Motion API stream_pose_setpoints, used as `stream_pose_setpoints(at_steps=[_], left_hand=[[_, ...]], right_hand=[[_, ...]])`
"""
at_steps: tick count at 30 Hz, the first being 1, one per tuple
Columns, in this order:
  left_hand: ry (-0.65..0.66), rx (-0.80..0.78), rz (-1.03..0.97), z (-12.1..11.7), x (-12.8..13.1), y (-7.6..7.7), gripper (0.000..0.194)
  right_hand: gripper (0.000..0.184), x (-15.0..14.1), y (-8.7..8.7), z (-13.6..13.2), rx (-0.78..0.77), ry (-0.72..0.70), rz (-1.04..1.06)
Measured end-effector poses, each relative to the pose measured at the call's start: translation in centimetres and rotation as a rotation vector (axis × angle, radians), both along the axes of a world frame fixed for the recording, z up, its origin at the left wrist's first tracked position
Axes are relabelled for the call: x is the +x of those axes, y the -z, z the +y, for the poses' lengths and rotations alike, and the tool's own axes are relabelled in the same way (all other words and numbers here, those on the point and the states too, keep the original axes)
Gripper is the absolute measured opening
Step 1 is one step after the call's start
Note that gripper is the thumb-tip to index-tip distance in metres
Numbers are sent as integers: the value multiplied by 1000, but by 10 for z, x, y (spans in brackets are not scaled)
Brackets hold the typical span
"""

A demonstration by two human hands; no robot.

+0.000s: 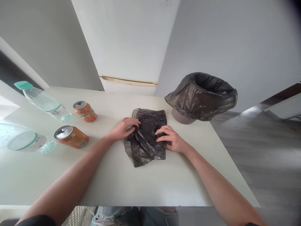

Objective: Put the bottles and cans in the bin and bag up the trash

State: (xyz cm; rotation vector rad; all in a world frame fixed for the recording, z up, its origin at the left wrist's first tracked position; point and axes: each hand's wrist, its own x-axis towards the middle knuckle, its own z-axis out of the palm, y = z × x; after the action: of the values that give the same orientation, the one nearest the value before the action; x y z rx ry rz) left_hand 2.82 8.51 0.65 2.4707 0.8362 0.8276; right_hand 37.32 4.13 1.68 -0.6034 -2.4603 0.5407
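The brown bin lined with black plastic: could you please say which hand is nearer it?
Right. The right hand is left of the brown bin and in front; the left hand is farther, on the left side of the crumpled black plastic bag.

No text, brand or number is legible with certainty. Markings are located as follows: the green-capped bottle (41, 101) carries a pale label (56, 112) with dark characters, too small to read; the second bottle (22, 141) carries a pale label band, its print washed out; the farther orange can (85, 112) bears blurred lettering; the nearer orange can (72, 138) bears a small pale-green printed panel, content unresolved; the refrigerator handle (128, 82) bears a tiny dark mark, likewise unreadable.
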Motion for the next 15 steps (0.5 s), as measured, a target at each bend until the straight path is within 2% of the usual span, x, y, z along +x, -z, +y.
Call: stream_pose_setpoints(at_steps=[4, 7, 9, 12, 15], left_hand=[[71, 8, 20, 0, -1, -2, 37], [142, -11, 36, -1, -1, -2, 31], [152, -33, 47, -1, -2, -2, 21], [176, -92, 85, -3, -3, -3, 25], [221, -160, 103, -7, 0, -3, 38]], right_hand=[[48, -8, -1, -7, -46, -115, -54], [32, -14, -4, -12, -105, -174, -5], [21, -18, -6, -16, -229, -127, 127], [19, -25, -6, -21, -492, 78, 336], [33, -34, 0, -24, -812, 493, 634]])
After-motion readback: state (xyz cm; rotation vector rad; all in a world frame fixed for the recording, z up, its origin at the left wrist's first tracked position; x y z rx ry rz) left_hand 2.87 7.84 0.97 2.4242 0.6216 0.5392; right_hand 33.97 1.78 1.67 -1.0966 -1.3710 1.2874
